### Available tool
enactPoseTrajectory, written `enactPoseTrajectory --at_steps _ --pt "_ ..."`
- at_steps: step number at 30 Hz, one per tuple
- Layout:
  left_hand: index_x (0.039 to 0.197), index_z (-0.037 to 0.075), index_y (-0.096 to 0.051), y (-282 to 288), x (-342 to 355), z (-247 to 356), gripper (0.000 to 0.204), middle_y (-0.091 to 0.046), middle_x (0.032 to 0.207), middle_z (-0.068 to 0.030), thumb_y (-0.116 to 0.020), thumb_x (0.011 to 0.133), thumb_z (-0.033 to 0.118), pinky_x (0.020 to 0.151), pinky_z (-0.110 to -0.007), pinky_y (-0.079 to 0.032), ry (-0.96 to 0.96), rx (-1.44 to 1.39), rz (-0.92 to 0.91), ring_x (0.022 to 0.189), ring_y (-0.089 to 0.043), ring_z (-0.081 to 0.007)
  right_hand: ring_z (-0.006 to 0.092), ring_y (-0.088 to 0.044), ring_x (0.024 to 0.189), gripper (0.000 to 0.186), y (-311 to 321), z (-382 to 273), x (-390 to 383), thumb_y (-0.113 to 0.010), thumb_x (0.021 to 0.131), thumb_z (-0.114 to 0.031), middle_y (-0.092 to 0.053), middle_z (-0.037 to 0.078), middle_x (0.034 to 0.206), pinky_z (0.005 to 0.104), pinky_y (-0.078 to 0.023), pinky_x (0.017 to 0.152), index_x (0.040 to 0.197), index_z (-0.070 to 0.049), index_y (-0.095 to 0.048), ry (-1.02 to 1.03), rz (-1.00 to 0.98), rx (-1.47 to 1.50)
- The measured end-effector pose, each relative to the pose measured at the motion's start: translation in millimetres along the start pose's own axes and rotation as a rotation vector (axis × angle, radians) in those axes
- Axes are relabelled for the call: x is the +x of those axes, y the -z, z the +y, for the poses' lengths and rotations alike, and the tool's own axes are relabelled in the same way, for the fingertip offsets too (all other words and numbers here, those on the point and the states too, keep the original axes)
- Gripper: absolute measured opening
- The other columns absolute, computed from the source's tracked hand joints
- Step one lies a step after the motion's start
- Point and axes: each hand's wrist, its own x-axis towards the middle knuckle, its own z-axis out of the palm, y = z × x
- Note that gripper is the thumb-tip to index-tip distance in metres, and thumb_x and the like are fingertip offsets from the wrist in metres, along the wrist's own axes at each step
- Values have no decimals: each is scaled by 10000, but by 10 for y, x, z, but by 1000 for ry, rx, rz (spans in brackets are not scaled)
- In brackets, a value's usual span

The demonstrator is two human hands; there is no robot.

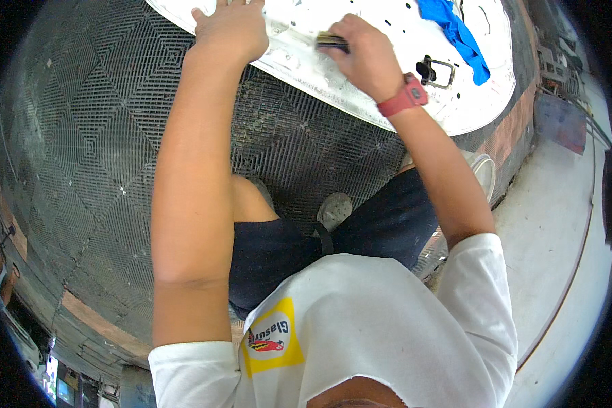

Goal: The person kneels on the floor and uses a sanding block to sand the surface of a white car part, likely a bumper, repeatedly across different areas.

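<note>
A white metal panel (306, 76), pierced with small holes and marked with dark specks, spans the top of the view; it looks like a vehicle part. My left hand (231, 30) lies on its near left edge, fingers stretched out and cut off by the picture's top. Over the panel's middle, my right hand (372, 56) grips a small dark block with yellowish stripes (332, 42). The block is blurred, so its exact kind cannot be told, and it appears to touch the panel. A red watch (404, 96) is on my right wrist.
A blue cloth (461, 42) lies on the panel's right part, near a rectangular metal loop (445, 73) by a hole. Black ribbed matting (95, 136) covers the floor. A whitish bucket (484, 174) stands beyond my right forearm. Pale concrete floor (551, 224) runs along the right.
</note>
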Motion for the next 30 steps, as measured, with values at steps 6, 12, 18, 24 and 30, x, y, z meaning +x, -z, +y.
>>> enactPoseTrajectory --at_steps 6,12,18,24,30 --pt "1732 17 -276 -61 -52 -106 745 -218 1804 -294 -524 1041 148 1315 -711 -223 20 -86 -23 1669 -222 -492 368 -720 886 225 -383 -330 127 -842 883 -251 -705 104 966 494 -571 798 1012 -90 -754 3 190 -2" --pt "1745 61 -284 -28 68 -15 717 -224 1813 -261 -489 1066 170 1337 -677 -191 39 -57 -63 1675 -217 -475 354 -701 886 202 -424 -375 299 -852 847 -187 -714 96 972 473 -555 826 999 -101 -752 18 204 -3" --pt "1800 273 -133 -310 51 -235 942 -122 1867 -134 -648 1022 136 1304 -741 -264 -14 132 28 1707 -153 -407 371 -703 928 208 -302 -308 125 -838 859 -164 -717 110 979 479 -536 875 1028 -91 -742 -17 129 17" --pt "1800 233 -150 -283 48 -113 941 -126 1865 -143 -595 988 62 1310 -727 -267 15 170 31 1703 -168 -409 396 -765 848 306 -130 -86 315 -871 902 -284 -788 203 923 445 -602 787 965 3 -784 -231 116 174" --pt "1800 214 -150 -254 63 -144 933 -131 1864 -152 -596 992 79 1306 -720 -276 16 173 13 1702 -178 -413 421 -770 828 342 -280 -219 402 -881 888 -316 -786 224 895 449 -606 783 969 5 -792 -176 130 127"
